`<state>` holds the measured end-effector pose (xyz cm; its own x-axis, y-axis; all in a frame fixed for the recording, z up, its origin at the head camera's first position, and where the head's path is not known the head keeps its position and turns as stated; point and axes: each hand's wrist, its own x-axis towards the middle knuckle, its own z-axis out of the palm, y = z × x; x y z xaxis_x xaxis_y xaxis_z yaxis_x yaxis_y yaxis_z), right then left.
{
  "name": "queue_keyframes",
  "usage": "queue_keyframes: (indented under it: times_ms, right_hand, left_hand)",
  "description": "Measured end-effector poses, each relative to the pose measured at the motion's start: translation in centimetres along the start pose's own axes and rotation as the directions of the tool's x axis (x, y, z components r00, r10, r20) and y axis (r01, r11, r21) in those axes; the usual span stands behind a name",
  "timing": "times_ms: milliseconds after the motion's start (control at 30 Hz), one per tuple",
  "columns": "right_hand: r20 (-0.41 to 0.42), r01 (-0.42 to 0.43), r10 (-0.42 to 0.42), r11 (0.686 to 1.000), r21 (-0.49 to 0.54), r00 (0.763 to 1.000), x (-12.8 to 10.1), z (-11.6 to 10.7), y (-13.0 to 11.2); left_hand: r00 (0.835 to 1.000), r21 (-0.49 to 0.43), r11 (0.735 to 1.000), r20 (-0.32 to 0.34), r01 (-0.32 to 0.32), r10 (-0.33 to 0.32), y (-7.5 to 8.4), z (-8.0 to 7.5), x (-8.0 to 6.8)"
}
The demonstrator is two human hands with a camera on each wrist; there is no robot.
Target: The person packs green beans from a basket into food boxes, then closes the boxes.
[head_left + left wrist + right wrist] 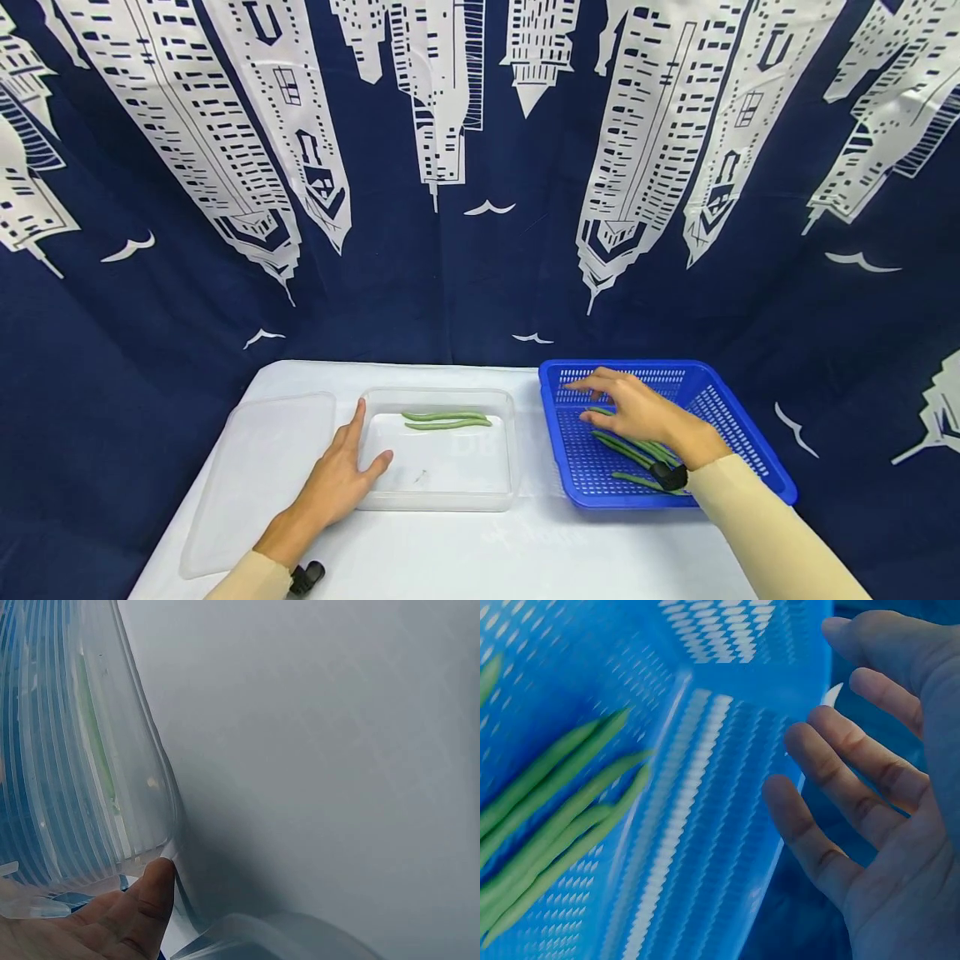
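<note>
My left hand [341, 479] rests at the left side of a clear plastic container [442, 501], fingers extended along its wall. In the left wrist view a fingertip [159, 879] is right at the container's edge. Two green beans [447, 424] lie side by side in the container's far part. Over the blue basket [564, 467], my right hand [630, 406] hovers with fingers spread and slightly bent, holding nothing. Several green beans [562, 802] lie on the basket floor, below the hand and partly hidden by it in the head view.
A flat translucent lid [258, 475] lies on the white table [547, 554], left of the container. Behind the table hangs a dark blue cloth [442, 275] printed with white buildings and birds. The basket stands at the table's right edge.
</note>
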<state>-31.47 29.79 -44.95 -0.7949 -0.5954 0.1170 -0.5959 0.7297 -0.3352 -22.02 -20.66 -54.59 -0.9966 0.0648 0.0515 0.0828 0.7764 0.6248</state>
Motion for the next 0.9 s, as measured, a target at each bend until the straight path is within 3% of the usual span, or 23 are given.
queue_keyframes:
  times_ms: [200, 433, 900]
  right_hand:
    - [0.034, -0.022, 0.022, 1.000, -0.015, 0.999, -1.4, 0.0, 2.0]
    - [0.097, -0.100, 0.097, 0.994, 0.035, 0.991, -2.2, 0.2, 4.0]
    - [0.199, -0.120, 0.097, 0.987, 0.104, 0.975, -2.8, 1.6, 5.9]
  left_hand:
    - [1.000, 0.006, 1.000, -0.007, -0.006, 0.006, 0.3, -0.2, -0.2]
    - [1.000, 0.008, 1.000, -0.008, -0.001, 0.001, 0.2, -0.3, -0.1]
    - [1.000, -0.021, 1.000, -0.011, -0.002, 0.002, 0.0, 0.0, -0.1]
